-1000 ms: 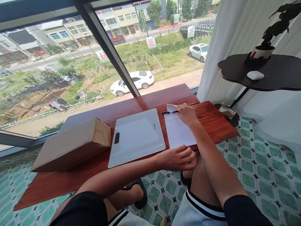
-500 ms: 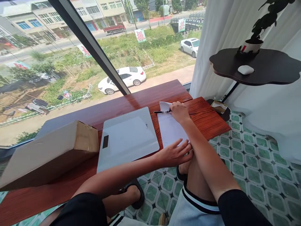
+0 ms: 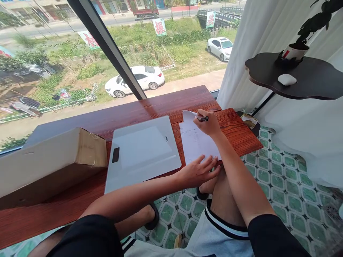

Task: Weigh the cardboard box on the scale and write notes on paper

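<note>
White sheets of paper (image 3: pixel 197 142) with faint lines of writing lie on the red-brown wooden table (image 3: pixel 237 134). My right hand (image 3: pixel 209 125) rests on their upper right part, fingers closed round a dark pen (image 3: pixel 203 118) in a writing grip. The pen's tip is hidden by the hand. At the near edge of the paper lies my left hand (image 3: pixel 199 172), its fingers spread and touching the sheet. Left of the paper sits a flat, pale glass scale (image 3: pixel 144 153) with a small dark display.
A cardboard box (image 3: pixel 91 148) stands at the table's left end. Along the far side runs a window with a dark frame bar (image 3: pixel 112 50). To the right, a dark side table (image 3: pixel 311 76) carries a potted plant (image 3: pixel 294 53) and a small white case (image 3: pixel 287 80).
The pen has turned from lying sideways in my right fingers to a writing grip. My left hand has settled on the paper's near edge. The view has shifted slightly.
</note>
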